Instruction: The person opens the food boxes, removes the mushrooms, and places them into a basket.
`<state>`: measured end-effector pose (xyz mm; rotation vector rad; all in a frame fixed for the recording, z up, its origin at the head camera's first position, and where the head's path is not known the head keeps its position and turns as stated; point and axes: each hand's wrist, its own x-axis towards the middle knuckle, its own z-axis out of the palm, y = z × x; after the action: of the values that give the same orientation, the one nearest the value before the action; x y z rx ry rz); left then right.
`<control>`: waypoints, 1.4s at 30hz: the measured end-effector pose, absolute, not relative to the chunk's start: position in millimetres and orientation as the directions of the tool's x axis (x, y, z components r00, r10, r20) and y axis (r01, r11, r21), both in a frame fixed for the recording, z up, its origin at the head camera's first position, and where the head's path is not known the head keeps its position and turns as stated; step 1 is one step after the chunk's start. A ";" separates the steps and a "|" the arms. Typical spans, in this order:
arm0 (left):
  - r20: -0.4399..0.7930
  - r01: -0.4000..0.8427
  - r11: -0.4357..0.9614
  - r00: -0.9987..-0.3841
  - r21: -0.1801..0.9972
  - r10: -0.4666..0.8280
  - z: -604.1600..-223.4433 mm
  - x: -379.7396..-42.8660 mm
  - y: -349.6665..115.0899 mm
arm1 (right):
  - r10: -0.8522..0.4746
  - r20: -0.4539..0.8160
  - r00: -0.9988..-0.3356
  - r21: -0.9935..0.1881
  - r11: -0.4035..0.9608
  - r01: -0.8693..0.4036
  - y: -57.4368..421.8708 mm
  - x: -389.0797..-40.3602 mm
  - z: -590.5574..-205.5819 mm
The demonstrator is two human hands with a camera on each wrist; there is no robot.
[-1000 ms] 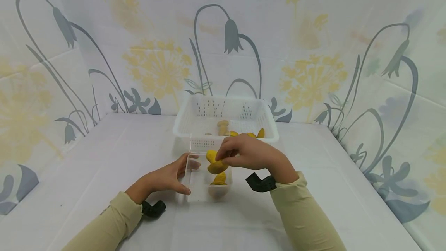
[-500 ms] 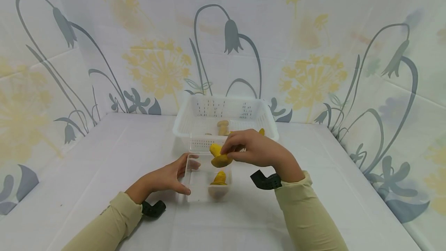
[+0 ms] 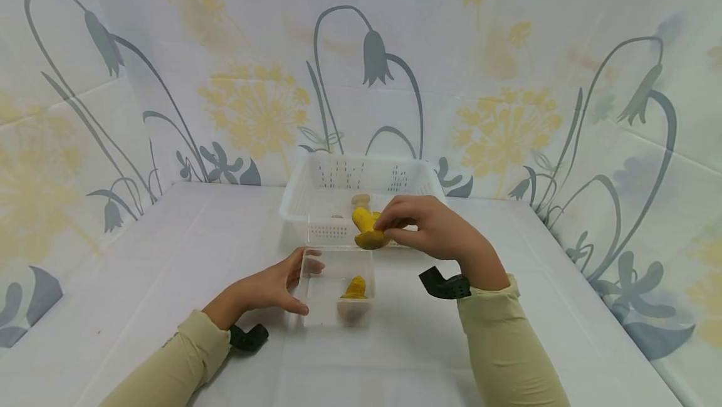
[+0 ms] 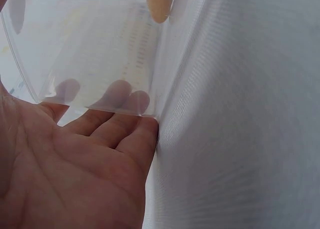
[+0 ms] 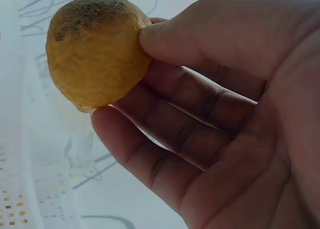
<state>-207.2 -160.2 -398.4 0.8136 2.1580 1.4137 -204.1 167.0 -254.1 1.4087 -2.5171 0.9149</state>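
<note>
My right hand (image 3: 431, 225) pinches a yellow mushroom (image 3: 363, 222) by its brownish cap, in the air at the near side of a white perforated basket (image 3: 290, 206). In the right wrist view, the thumb and fingertips press on the rounded mushroom cap (image 5: 97, 59). My left hand (image 3: 271, 285) holds the left side of a clear plastic box (image 3: 321, 314), with fingers round the far corner and thumb at the near side. Another yellow mushroom (image 3: 355, 289) stands in the box's right part. In the left wrist view, fingertips (image 4: 142, 131) touch the clear wall.
Inside the basket lies a pale brown mushroom (image 3: 361, 200); other yellow ones are mostly hidden by my right hand. The box's clear lid (image 3: 333, 231) stands raised towards the basket. A white cloth (image 3: 197, 250) covers the table, with a flower-printed curtain (image 3: 361, 49) behind.
My right hand has moved up, away and to the right with the mushroom, from above the box to the basket's near edge. The left hand and the box stay put.
</note>
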 end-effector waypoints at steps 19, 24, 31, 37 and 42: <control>-0.049 0.226 0.315 -0.738 0.922 0.674 -397.4 -207.7 -158.8 | -0.583 0.508 -0.634 -0.484 0.416 -0.770 189.9 -217.4 -255.6; -0.051 0.220 0.314 -0.740 0.924 0.670 -396.8 -205.9 -158.7 | -0.549 0.500 -0.670 -0.487 0.461 -0.742 194.8 -224.9 -259.8; -0.045 0.227 0.310 -0.737 0.923 0.674 -397.9 -206.0 -159.1 | -0.500 0.476 -0.723 -0.495 0.528 -0.691 200.1 -234.6 -266.1; -0.042 0.221 0.298 -0.735 0.929 0.677 -397.9 -205.7 -159.0 | -0.455 0.429 -0.780 -0.530 0.573 -0.625 203.2 -241.6 -272.9; -0.042 0.216 0.288 -0.729 0.933 0.683 -397.0 -205.3 -158.9 | -0.427 0.403 -0.810 -0.555 0.589 -0.587 206.3 -247.4 -278.9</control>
<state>-205.3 -158.9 -397.0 0.8047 2.1266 1.4362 -247.4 206.3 -278.9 0.8407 -2.5925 1.0287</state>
